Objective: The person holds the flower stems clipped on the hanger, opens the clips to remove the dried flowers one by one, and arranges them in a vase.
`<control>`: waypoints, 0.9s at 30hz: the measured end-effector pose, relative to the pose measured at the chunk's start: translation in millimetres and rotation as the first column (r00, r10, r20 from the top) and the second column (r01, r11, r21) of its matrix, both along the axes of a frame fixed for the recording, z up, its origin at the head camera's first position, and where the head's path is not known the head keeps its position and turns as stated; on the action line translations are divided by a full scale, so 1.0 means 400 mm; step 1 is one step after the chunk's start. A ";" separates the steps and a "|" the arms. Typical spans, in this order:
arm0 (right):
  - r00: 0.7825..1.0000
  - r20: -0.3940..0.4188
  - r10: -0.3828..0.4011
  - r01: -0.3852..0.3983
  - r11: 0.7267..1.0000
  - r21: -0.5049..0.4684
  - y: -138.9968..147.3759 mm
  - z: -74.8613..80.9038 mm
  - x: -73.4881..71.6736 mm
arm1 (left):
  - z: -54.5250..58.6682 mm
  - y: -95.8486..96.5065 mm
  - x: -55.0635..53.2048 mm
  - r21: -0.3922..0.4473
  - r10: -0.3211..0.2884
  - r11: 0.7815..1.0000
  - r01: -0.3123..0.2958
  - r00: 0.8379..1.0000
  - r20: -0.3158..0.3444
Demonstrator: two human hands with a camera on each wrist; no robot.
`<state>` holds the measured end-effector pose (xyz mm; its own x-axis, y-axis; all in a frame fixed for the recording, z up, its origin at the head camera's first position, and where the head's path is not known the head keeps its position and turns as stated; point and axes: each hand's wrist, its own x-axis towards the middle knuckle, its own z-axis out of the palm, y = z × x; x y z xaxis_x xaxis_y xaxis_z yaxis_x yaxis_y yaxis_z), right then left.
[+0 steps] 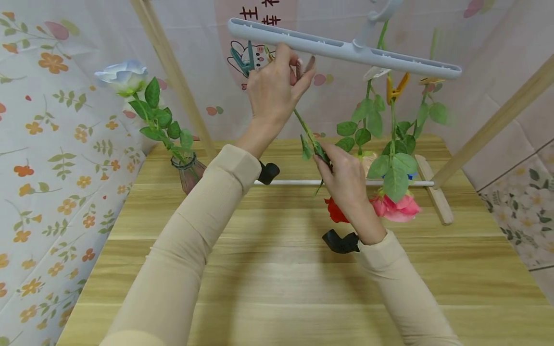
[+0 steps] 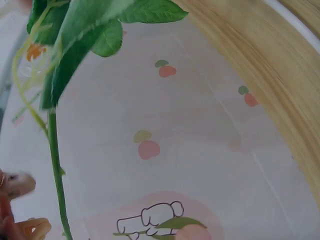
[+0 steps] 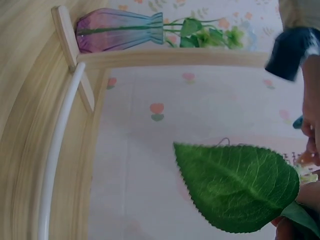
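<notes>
- Just below the left half of the pale hanger bar point(image 1: 298, 42), we have the left hand point(image 1: 272, 91), fingers curled about a brownish clip point(image 1: 310, 65), pinching it by the look of things, though the knuckles cover much of the grip.
- Lower and to the right comes the right hand point(image 1: 346, 175), thumb and fingers clamped on a green stem point(image 1: 306, 127) among its leaves, well above the tabletop point(image 1: 277, 298).
- Now the relation that counts: stem top against clip. From the right hand the stem slants up and leftward, its long axis cutting across the bar's line. The left hand is nearer the top end, the right hand has the leafy part; whether the stem sits in the clip I can't tell, with that left hand in front.
- And what a stem: slim, green, small nubs along it, a broad, saw-edged leaf point(image 3: 235, 190) looming in the right wrist view. A red bloom point(image 1: 335, 211) peeks out by the right wrist, probably its own head, but the join is hidden.
- Over on the right, 3 more leafy stems point(image 1: 396, 180) hang down, a yellow clip point(image 1: 393, 93) on the middle stem; far left, a vase point(image 1: 189, 175) holds a pale blue rose point(image 1: 123, 77).
</notes>
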<state>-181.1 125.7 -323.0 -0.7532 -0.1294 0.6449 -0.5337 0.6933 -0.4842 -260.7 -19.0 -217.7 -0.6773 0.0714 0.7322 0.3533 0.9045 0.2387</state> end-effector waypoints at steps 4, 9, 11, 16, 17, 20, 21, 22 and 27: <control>0.998 -0.061 -0.002 0.005 0.999 0.042 0.016 0.004 0.006 | -0.002 -0.034 0.021 -0.032 -0.124 0.991 0.126 0.991 0.050; 0.990 -0.143 0.006 0.006 0.996 0.085 0.031 0.012 0.014 | -0.039 -0.087 0.065 -0.199 -0.346 0.911 0.360 0.933 0.103; 0.986 -0.164 0.015 0.000 0.996 0.092 0.035 0.015 0.016 | -0.059 -0.105 0.084 -0.288 -0.399 0.857 0.427 0.904 0.153; 0.987 -0.143 0.075 -0.067 0.996 0.065 0.044 0.019 0.021 | -0.107 -0.137 0.119 -0.399 -0.405 0.803 0.442 0.897 0.178; 0.988 -0.130 0.085 -0.079 0.996 0.051 0.047 0.022 0.022 | -0.116 -0.144 0.124 -0.408 -0.404 0.803 0.435 0.900 0.164; 0.994 -0.080 0.070 -0.072 0.997 -0.020 0.067 0.035 0.024 | -0.142 -0.172 0.138 -0.396 -0.437 0.798 0.454 0.889 0.139; 0.997 -0.061 0.052 -0.055 0.997 -0.052 0.076 0.042 0.023 | -0.151 -0.186 0.144 -0.386 -0.454 0.795 0.468 0.881 0.134; 0.999 -0.038 0.034 -0.038 0.995 -0.088 0.087 0.050 0.022 | -0.159 -0.202 0.151 -0.370 -0.468 0.795 0.481 0.874 0.129; 0.990 0.142 -0.002 0.029 0.982 -0.188 0.139 0.079 0.003 | -0.202 -0.291 0.207 -0.195 -0.539 0.818 0.541 0.840 0.069</control>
<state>-180.1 181.5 -291.4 -0.8389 -0.0028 0.5443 -0.4410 0.5895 -0.6767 -178.0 -135.5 -298.6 -0.4943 0.5705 0.6560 0.7978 0.5974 0.0815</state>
